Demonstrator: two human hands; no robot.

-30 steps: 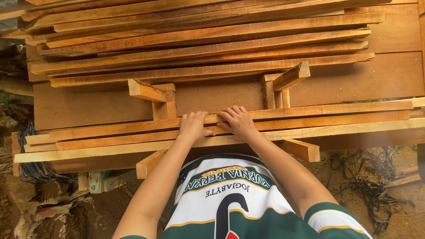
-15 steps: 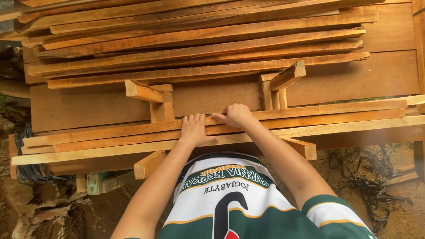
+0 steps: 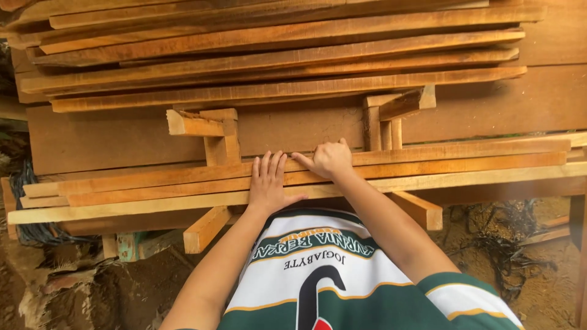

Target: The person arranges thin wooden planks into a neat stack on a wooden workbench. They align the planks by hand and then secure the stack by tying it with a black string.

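Wood everywhere, basically: the whole upper half of the frame is a stack of rough planks (image 3: 275, 55), with dirt ground (image 3: 79, 293) showing at the bottom left. Right in the middle sit the long thin slats (image 3: 428, 168), a few of them lying side by side across the frame from left to right, resting on short wooden blocks (image 3: 205, 229).

Your left hand (image 3: 268, 183) lies flat on those slats, palm down, fingers straight and close together pointing toward the top of the frame, thumb sticking out to the right. Forearm comes up from the bottom center, pretty much straight.

Your right hand (image 3: 330, 159) is just beside it, a bit higher in the frame, curled into a loose fist on the upper slat with the knuckles up and the thumb pointing left toward the other hand. Can't tell if it's actually gripping the edge or just pressing on it.

Behind the hands, two small L-shaped wooden brackets (image 3: 208, 131) stand against a wide board (image 3: 110, 137).
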